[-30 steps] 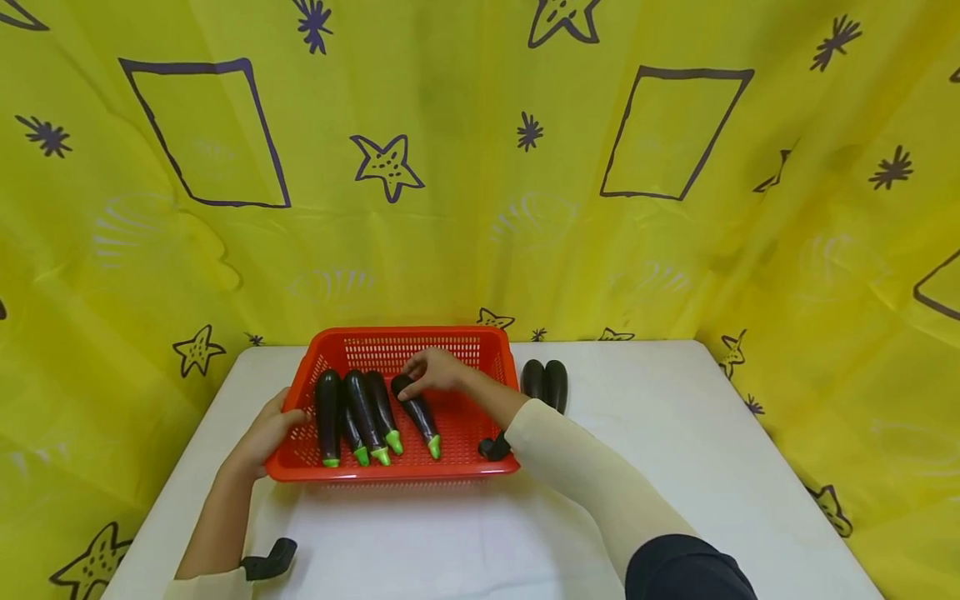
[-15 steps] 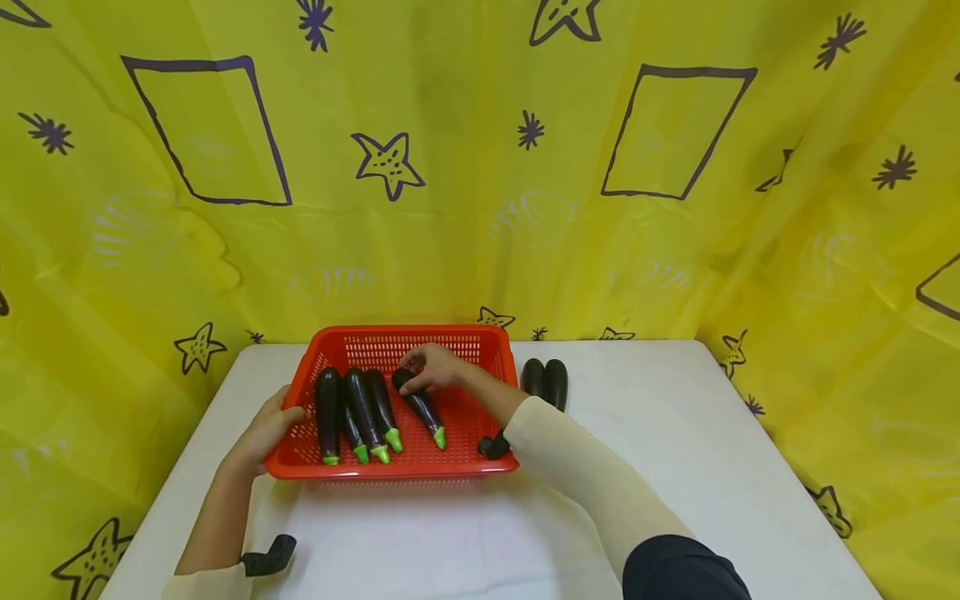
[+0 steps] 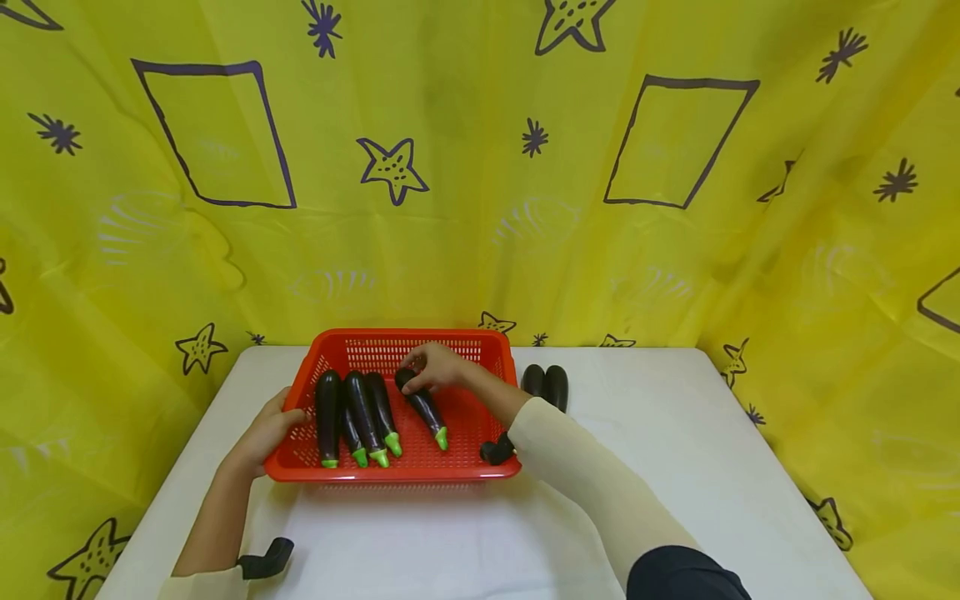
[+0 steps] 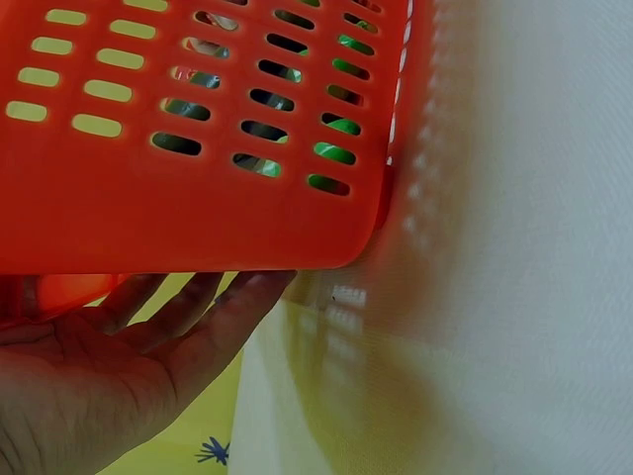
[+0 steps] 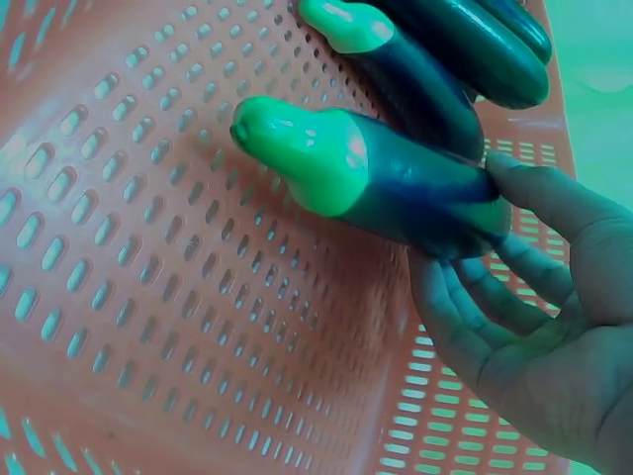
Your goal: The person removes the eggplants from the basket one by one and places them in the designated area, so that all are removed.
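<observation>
My right hand grips a dark purple eggplant by its rounded end, inside a red plastic basket. In the right wrist view this eggplant points its green stem end away from the palm, with thumb and fingers about the other end. My left hand holds the basket's left rim, thumb over the edge. Seen from the left wrist, the fingers of the left hand lie along the underside of the rim. Several more eggplants lie side by side in the basket's left half.
Two dark eggplants lie on the white table just right of the basket, partly hidden by the right arm. A yellow patterned curtain hangs behind and at both sides of the table.
The gripped eggplant's green end has swung slightly to the right and up in the head view. The right hand stays at its rounded end. My left hand keeps its place on the rim.
</observation>
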`<state>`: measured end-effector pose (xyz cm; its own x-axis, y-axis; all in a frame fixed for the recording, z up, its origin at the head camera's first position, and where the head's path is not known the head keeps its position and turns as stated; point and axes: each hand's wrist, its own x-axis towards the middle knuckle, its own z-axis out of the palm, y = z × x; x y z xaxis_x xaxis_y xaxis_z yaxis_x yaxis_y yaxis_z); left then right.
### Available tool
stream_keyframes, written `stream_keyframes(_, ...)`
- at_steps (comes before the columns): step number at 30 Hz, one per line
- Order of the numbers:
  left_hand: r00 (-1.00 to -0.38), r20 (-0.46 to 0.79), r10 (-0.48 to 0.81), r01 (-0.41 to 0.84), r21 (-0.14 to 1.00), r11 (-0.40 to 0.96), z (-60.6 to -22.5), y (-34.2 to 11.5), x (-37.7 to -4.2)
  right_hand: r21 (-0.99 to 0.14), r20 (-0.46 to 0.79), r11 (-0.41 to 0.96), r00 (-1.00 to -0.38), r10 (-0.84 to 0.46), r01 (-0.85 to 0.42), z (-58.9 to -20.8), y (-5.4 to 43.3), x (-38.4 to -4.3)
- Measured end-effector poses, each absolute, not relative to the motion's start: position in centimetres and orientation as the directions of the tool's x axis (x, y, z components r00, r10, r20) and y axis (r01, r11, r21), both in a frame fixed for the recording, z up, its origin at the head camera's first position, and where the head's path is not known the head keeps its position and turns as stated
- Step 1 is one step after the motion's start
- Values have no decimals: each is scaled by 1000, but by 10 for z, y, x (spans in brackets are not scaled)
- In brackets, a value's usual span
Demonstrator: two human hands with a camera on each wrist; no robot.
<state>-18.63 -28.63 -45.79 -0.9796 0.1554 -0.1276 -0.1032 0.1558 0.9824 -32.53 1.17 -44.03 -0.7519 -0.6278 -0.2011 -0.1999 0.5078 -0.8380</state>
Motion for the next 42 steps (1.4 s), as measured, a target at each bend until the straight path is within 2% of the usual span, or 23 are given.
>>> stream_keyframes(8,-981,-123,147,-100,982,158,-458,-286,-187,-833,-222,529,-777,-589,-164,-426,18,-323)
stream_keyframes(23,-980,-129,150,-103,980,170,-456,-286,-187,-881,-191,465,-831,-522,-89,-403,30,-305)
stream_keyframes(42,-977,-151,149,-123,976,181,-459,-287,-187,-907,-107,405,-867,-487,-116,-395,65,-292)
